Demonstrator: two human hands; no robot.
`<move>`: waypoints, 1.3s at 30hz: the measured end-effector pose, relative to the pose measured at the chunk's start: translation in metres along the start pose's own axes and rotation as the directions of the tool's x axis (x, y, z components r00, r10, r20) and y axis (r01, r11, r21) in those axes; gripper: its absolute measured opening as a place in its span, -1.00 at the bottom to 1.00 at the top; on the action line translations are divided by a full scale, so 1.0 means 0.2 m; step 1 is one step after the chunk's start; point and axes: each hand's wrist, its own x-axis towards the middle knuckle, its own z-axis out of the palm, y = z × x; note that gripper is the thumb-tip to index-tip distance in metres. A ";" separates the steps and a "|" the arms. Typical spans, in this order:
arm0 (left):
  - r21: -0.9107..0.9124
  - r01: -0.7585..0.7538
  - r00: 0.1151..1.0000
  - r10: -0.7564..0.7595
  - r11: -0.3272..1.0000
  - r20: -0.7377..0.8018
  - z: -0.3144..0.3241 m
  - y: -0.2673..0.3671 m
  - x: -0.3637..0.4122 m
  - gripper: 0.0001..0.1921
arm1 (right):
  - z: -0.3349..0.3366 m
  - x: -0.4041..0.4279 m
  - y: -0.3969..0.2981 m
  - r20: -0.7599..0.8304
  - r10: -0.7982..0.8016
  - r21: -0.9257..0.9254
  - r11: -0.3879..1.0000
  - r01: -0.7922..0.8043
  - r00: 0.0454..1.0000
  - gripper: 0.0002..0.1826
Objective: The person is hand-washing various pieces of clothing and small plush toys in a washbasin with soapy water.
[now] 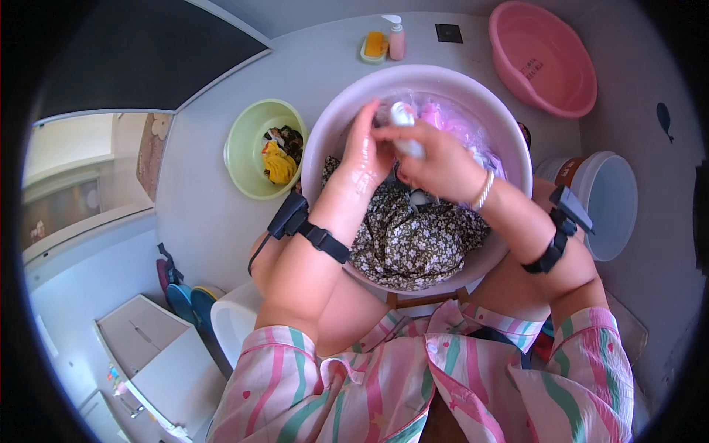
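Note:
Before me stands a large pale pink basin (327,119) holding wet laundry. My right hand (440,160) is curled around a small white item (402,114), its index finger crossing it; I cannot tell whether it is cloth or something else. Close beside it, my wet left hand (365,147) points its fingers upward, and its palm side is partly hidden. Below both hands, a dark fabric with small white flowers (412,243) is bunched over the basin's near side. Pink and lilac cloth (451,124) lies in water at the far side.
A pale green basin (241,166) with yellow cloth (278,164) and dark cloth stands left. A pink basin (545,55) leans far right, above a translucent bucket (609,205). A pump bottle (396,41) and an orange sponge-like block (374,43) sit behind, near a floor drain (448,33).

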 end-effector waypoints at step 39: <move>0.650 -0.104 0.994 0.103 0.753 0.039 -0.20 -0.10 0.04 -0.37 | -0.06 0.35 0.46 -0.111 0.231 -0.833 0.508 -0.217 0.967 -0.53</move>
